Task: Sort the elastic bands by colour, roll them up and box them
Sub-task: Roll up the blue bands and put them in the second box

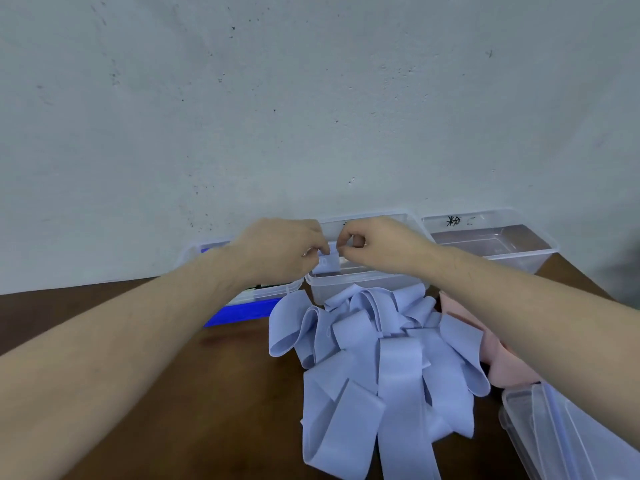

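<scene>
Lying nearest, on the dark brown wooden table (pixel 194 393): a loose heap of pale lilac-blue elastic bands (pixel 377 372), wide flat strips looping and crossing over one another. Taking that heap as the landmark: peeking out just right of it, touching its edge, a pile of pink elastic bands (pixel 498 362), partly hiding under the right forearm. Sitting further right and nearer, at the frame corner, a stack of clear plastic lids or boxes (pixel 568 434); which, cannot tell.

Crossing in from both lower sides, two bare forearms, converging above the far edge of the heap.

Hovering just beyond the heap, over the near rim of the middle clear plastic box (pixel 363 280): left hand (pixel 277 251) and right hand (pixel 381 245), nearly touching each other. Curling tightly on both, fingers and thumbs pinching a small roll of lilac-blue band (pixel 329 262) between the fingertips; left thumb and forefinger closing on its left end, right thumb and forefinger forming a ring at its right end.

Standing left of the middle box, a clear box over a bright blue tray or lid (pixel 242 311). Standing right, against the pale wall (pixel 311 98), a clear box with a handwritten black mark (pixel 491 240), a pinkish tint showing through.
</scene>
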Action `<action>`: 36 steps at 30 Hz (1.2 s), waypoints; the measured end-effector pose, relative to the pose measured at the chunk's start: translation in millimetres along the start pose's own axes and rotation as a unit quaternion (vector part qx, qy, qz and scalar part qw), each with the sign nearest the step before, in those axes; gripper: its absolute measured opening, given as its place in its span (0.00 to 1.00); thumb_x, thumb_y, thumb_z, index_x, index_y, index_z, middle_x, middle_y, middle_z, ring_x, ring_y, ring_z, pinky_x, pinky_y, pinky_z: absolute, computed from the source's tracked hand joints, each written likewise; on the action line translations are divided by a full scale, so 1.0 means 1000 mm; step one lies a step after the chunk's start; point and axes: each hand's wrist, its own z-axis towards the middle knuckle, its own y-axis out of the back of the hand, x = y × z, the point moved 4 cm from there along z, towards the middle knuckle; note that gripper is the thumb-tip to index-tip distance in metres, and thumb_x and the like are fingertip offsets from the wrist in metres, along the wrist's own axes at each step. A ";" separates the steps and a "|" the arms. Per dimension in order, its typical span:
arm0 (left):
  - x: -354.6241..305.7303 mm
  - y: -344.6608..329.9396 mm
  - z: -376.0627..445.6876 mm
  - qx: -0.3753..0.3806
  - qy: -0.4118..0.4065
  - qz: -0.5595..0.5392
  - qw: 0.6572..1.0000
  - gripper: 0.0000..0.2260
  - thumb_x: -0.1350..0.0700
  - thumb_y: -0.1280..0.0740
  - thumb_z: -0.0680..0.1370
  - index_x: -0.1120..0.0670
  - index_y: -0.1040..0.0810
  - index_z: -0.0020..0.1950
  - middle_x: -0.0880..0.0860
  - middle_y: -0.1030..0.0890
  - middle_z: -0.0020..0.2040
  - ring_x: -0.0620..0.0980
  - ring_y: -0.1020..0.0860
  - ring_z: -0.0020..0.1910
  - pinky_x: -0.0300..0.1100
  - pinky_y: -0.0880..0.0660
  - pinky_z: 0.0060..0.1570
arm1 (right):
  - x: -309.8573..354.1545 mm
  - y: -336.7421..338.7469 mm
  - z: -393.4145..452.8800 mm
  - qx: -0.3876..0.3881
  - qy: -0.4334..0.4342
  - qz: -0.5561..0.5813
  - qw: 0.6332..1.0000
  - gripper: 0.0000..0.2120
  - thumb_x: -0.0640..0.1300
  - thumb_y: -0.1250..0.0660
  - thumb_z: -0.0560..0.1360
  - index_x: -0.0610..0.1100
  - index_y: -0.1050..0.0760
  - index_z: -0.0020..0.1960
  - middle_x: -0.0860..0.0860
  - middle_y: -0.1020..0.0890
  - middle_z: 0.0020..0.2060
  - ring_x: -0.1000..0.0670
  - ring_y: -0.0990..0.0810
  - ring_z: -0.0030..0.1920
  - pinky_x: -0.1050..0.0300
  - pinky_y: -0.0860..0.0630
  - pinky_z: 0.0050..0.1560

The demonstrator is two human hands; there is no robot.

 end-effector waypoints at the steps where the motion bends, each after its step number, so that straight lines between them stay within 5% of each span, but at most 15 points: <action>1: -0.003 -0.001 -0.008 -0.011 0.004 -0.014 1.000 0.15 0.51 0.44 0.82 0.39 0.23 0.63 0.38 0.25 0.62 0.45 0.24 0.51 0.42 0.27 0.48 | 0.003 0.003 -0.007 -0.002 0.002 0.003 1.000 0.05 0.49 0.33 0.77 0.53 0.19 0.50 0.57 0.20 0.37 0.56 0.24 0.37 0.59 0.27 0.39; 5: -0.022 -0.007 -0.044 -0.045 0.022 -0.082 0.995 0.11 0.50 0.41 0.80 0.40 0.24 0.59 0.39 0.24 0.55 0.45 0.24 0.45 0.47 0.24 0.46 | 0.015 0.007 -0.039 0.006 0.012 -0.001 1.000 0.06 0.49 0.33 0.78 0.52 0.18 0.52 0.55 0.19 0.39 0.57 0.25 0.37 0.57 0.26 0.45; 10: -0.040 -0.029 -0.083 -0.085 0.092 -0.138 0.983 0.05 0.48 0.37 0.79 0.43 0.29 0.55 0.42 0.25 0.47 0.43 0.27 0.36 0.36 0.33 0.33 | 0.022 -0.001 -0.079 0.051 0.021 -0.001 0.998 0.06 0.50 0.33 0.78 0.55 0.19 0.53 0.57 0.18 0.40 0.62 0.24 0.37 0.63 0.25 0.43; 13: -0.049 -0.053 -0.096 -0.057 0.158 -0.194 0.967 0.14 0.44 0.35 0.79 0.43 0.30 0.63 0.42 0.26 0.55 0.45 0.23 0.45 0.41 0.26 0.42 | 0.026 -0.011 -0.099 0.086 0.036 -0.017 0.996 0.07 0.50 0.35 0.80 0.54 0.20 0.54 0.57 0.19 0.41 0.64 0.26 0.37 0.69 0.31 0.38; 18: -0.056 -0.080 -0.100 -0.037 0.234 -0.278 0.931 0.22 0.45 0.33 0.79 0.45 0.32 0.72 0.47 0.25 0.65 0.50 0.23 0.59 0.44 0.24 0.55 | 0.031 -0.024 -0.120 0.109 0.031 -0.024 0.993 0.07 0.51 0.36 0.80 0.55 0.20 0.55 0.59 0.21 0.39 0.59 0.25 0.40 0.59 0.26 0.45; 24: -0.070 -0.077 -0.112 -0.070 0.275 -0.334 0.899 0.11 0.58 0.35 0.79 0.50 0.21 0.61 0.49 0.19 0.55 0.48 0.23 0.52 0.36 0.28 0.48 | 0.033 -0.028 -0.131 0.102 0.038 -0.009 0.994 0.07 0.51 0.36 0.80 0.55 0.20 0.54 0.59 0.18 0.43 0.63 0.25 0.40 0.66 0.31 0.39; 28: -0.082 -0.059 -0.141 -0.151 0.258 -0.389 0.871 0.07 0.60 0.32 0.76 0.48 0.25 0.44 0.46 0.22 0.42 0.44 0.25 0.41 0.35 0.29 0.40 | 0.041 -0.032 -0.134 0.104 0.063 0.007 0.993 0.05 0.50 0.35 0.80 0.55 0.20 0.52 0.57 0.17 0.44 0.61 0.23 0.41 0.64 0.26 0.45; 33: -0.090 -0.051 -0.176 -0.202 0.309 -0.466 0.804 0.02 0.63 0.35 0.76 0.57 0.25 0.46 0.57 0.25 0.40 0.44 0.31 0.36 0.38 0.32 0.38 | 0.054 -0.039 -0.134 0.104 0.103 0.016 0.989 0.03 0.52 0.34 0.77 0.57 0.25 0.44 0.59 0.19 0.38 0.59 0.23 0.40 0.55 0.22 0.47; 36: -0.094 -0.052 -0.192 -0.206 0.327 -0.512 0.767 0.04 0.63 0.37 0.77 0.57 0.24 0.48 0.56 0.24 0.40 0.45 0.30 0.38 0.38 0.32 0.39 | 0.065 -0.039 -0.137 0.111 0.122 0.045 0.985 0.05 0.56 0.34 0.75 0.57 0.27 0.45 0.56 0.20 0.37 0.56 0.22 0.38 0.52 0.22 0.46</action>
